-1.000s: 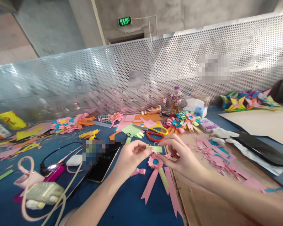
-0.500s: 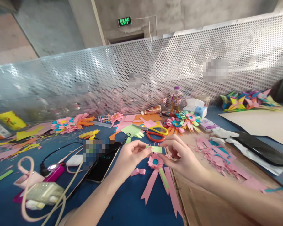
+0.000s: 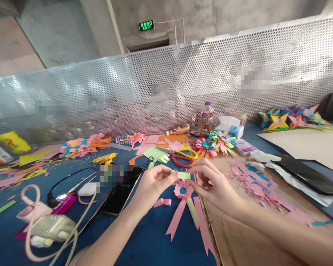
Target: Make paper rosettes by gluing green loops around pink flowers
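A short light-green paper strip (image 3: 182, 175) is held just above the blue table between my two hands. My left hand (image 3: 152, 187) pinches its left end with thumb and forefinger. My right hand (image 3: 213, 184) pinches its right end, the other fingers curled. Directly below the strip lies a pink paper rosette (image 3: 183, 190) with a blue centre and long pink and green ribbon tails (image 3: 189, 218). A small pink paper loop (image 3: 162, 202) lies on the table under my left wrist.
Red and yellow scissors (image 3: 183, 157) lie behind my hands among paper sheets. A black phone (image 3: 122, 192), cables and a yellow glue gun (image 3: 105, 159) sit to the left. Paper flowers (image 3: 216, 142), a bottle (image 3: 207, 118) and pink scraps (image 3: 252, 181) on a wooden board are to the right.
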The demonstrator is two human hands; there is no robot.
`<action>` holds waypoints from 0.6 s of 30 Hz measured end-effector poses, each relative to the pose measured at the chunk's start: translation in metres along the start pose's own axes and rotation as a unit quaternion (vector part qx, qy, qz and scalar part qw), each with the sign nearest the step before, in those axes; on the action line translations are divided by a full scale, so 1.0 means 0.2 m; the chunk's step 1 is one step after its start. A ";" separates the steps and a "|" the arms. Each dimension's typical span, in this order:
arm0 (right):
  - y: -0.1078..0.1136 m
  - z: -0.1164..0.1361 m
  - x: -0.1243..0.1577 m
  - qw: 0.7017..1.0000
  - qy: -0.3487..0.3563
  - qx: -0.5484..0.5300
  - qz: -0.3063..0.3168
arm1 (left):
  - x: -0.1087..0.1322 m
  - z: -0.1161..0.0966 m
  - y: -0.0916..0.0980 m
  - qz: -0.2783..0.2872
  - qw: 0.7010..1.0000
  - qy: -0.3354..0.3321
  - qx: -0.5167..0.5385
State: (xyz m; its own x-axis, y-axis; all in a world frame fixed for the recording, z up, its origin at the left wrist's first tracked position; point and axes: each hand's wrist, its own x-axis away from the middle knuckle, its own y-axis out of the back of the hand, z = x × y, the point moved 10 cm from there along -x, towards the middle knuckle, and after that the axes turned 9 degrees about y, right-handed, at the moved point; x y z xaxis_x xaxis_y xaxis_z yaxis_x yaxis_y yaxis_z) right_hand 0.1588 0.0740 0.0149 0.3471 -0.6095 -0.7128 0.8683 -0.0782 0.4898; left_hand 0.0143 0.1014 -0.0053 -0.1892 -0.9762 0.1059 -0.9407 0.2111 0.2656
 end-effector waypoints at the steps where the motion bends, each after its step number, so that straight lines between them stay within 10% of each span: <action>1: 0.00 0.00 0.00 1.000 0.003 -0.002 0.002 | 0.00 0.00 0.00 -0.002 1.000 0.002 -0.001; 18: -0.04 -0.01 0.00 0.998 -0.021 -0.037 0.040 | -0.01 0.00 0.03 -0.021 1.000 -0.001 0.012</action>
State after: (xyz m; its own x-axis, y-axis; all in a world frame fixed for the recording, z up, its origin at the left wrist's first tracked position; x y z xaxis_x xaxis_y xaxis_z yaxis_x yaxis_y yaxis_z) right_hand 0.1519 0.0751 0.0093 0.4025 -0.6442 -0.6504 0.8627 0.0293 0.5048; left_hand 0.0093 0.1039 -0.0046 -0.1498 -0.9844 0.0926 -0.9541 0.1685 0.2474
